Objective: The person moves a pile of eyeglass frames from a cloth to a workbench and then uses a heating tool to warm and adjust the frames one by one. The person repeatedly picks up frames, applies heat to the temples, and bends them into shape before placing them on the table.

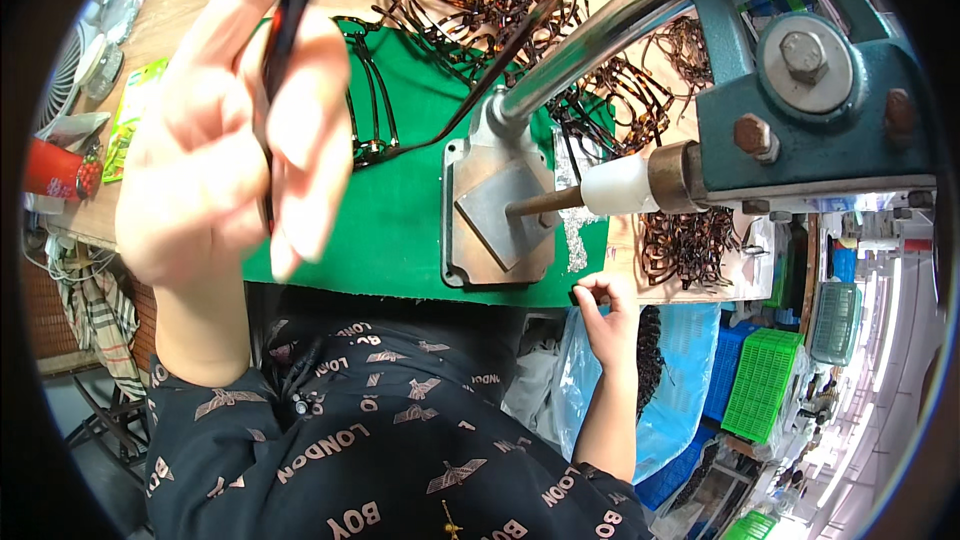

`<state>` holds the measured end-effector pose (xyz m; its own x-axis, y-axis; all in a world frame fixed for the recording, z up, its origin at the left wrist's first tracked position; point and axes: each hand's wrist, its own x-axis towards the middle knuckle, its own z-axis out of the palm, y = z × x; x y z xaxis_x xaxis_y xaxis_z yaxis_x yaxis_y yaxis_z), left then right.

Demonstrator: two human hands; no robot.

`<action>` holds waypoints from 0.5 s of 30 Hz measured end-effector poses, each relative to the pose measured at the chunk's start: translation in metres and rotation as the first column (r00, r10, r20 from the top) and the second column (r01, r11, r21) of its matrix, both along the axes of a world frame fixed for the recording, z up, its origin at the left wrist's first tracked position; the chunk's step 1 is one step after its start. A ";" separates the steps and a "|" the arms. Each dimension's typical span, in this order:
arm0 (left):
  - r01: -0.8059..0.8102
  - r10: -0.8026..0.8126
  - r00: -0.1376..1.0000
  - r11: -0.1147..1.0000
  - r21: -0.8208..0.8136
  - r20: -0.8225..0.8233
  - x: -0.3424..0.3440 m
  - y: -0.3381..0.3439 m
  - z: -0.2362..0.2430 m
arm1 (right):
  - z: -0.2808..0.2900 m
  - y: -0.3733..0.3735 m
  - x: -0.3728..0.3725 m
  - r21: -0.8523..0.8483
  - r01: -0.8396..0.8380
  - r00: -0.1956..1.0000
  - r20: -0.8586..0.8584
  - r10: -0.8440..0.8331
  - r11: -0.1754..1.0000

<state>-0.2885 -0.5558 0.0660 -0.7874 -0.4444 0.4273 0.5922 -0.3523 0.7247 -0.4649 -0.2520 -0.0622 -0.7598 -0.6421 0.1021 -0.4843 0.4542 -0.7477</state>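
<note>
My left hand (205, 170) is raised close to the camera above the left part of the green mat (400, 230). Its fingers close around a dark tortoiseshell eyeglass frame (292, 15), blurred and cut off by the top edge. Low at the mat's right front corner, my right hand (612, 315) has its fingers curled in, with nothing visible in them. Between the hands stands a bench press with a square metal base plate (500, 215); its rod (545, 202) reaches toward the plate. Beside my left hand, eyeglass frames (375, 90) with long temples lie on the mat.
Tangled tortoiseshell eyeglass frames (470, 0) pile up behind the press, and more (690, 245) lie at the right. The teal press head (800, 130) juts in at the upper right. Below the table edge hang a blue plastic bag (690, 360) and a green crate (765, 385).
</note>
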 end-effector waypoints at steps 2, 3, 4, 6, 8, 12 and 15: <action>0.109 -0.109 0.994 0.994 0.017 -0.023 -0.002 0.002 -0.002 | 0.001 -0.003 -0.001 0.026 -0.020 0.999 -0.034 0.021 0.999; 0.175 -0.174 0.984 0.985 0.017 -0.032 -0.004 0.002 -0.003 | -0.001 -0.005 -0.003 0.043 -0.051 0.997 -0.058 0.053 0.998; 0.279 -0.278 0.960 0.960 0.017 -0.042 -0.006 0.001 -0.006 | -0.002 -0.007 -0.004 0.061 -0.083 0.993 -0.081 0.088 0.995; 0.168 -0.168 0.986 0.984 0.054 0.014 -0.004 0.014 0.002 | -0.004 -0.009 -0.006 0.096 -0.133 0.977 -0.157 0.147 0.986; 0.109 -0.110 0.994 0.985 0.131 0.004 0.003 0.022 -0.010 | -0.004 -0.009 -0.009 0.111 -0.141 0.975 -0.160 0.157 0.984; 0.093 -0.102 0.994 0.974 0.208 0.031 0.014 0.022 -0.022 | -0.003 -0.014 -0.014 0.143 -0.191 0.960 -0.181 0.215 0.971; 0.016 -0.011 1.000 0.981 0.195 -0.024 0.016 0.022 -0.030 | 0.001 -0.019 -0.015 0.175 -0.250 0.927 -0.243 0.288 0.952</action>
